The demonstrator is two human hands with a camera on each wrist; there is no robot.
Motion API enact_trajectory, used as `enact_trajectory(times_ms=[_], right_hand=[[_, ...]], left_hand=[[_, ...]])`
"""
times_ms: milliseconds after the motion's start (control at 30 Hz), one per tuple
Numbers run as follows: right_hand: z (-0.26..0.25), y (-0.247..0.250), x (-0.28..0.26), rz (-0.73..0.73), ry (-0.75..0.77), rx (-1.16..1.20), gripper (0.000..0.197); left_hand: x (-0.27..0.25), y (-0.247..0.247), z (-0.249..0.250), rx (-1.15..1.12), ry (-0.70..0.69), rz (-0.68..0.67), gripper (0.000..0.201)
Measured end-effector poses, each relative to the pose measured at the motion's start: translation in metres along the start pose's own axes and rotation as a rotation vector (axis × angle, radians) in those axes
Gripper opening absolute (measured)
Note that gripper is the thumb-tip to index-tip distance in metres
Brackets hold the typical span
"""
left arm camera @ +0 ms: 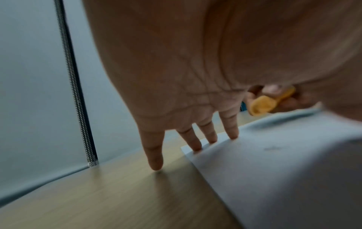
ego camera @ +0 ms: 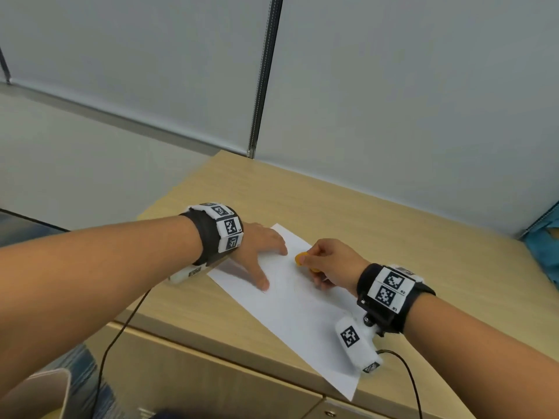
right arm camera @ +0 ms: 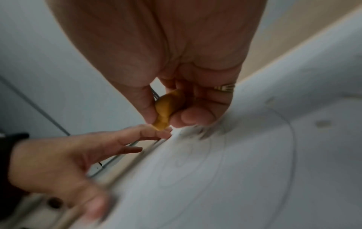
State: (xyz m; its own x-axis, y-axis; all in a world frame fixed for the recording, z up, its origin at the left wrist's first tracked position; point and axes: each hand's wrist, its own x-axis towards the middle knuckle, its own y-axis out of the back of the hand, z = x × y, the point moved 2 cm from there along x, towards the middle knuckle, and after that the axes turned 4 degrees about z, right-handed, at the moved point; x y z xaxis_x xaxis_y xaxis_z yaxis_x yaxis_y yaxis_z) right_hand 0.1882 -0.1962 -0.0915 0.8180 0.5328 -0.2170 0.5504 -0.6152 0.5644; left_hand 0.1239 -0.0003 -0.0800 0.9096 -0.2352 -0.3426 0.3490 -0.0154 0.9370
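Note:
A white sheet of paper (ego camera: 296, 309) with faint pencil curves lies slanted on the wooden desk (ego camera: 393, 225). My left hand (ego camera: 263, 246) lies flat with straight, spread fingers; several fingertips (left arm camera: 195, 145) press the sheet's far corner and the little finger touches the bare wood. My right hand (ego camera: 320, 261) pinches a small orange, eraser-like piece (ego camera: 300, 258) between thumb and fingers, its lower end down at the paper (right arm camera: 235, 170) beside smudged pencil marks. The orange piece (right arm camera: 164, 108) sits close to the left fingertips. Blur hides whether it touches the sheet.
Grey wall panels (ego camera: 393, 86) with a metal strip (ego camera: 263, 86) stand right behind the desk. A teal object (ego camera: 544, 246) lies at the desk's right edge. Black cables (ego camera: 121, 328) hang from both wrist cameras over the front edge. The paper's near corner overhangs that edge.

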Motion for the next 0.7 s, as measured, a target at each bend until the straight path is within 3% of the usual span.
enact_trajectory(times_ms=[67,133,367,533,700], right_hand=[[-0.006,-0.003,0.009,0.033,0.113,-0.234,0.026],[-0.011,-0.010,0.015,0.008,0.186,-0.413,0.025],[-0.023,-0.017,0.017,0.002,0.242,-0.505,0.024],[-0.033,-0.029,0.002,-0.269,0.336,-0.582,0.022],[-0.040,-0.016,0.033,-0.094,0.291,-0.646,0.021]], left_hand=[[-0.003,-0.007,0.001,0.069,0.013,-0.084,0.114],[-0.004,-0.012,0.001,0.088,0.030,-0.137,0.119],[-0.001,-0.017,-0.004,0.060,0.081,-0.154,0.127],[-0.003,-0.013,0.000,0.081,0.077,-0.180,0.125],[-0.005,-0.013,0.000,0.060,0.084,-0.181,0.125]])
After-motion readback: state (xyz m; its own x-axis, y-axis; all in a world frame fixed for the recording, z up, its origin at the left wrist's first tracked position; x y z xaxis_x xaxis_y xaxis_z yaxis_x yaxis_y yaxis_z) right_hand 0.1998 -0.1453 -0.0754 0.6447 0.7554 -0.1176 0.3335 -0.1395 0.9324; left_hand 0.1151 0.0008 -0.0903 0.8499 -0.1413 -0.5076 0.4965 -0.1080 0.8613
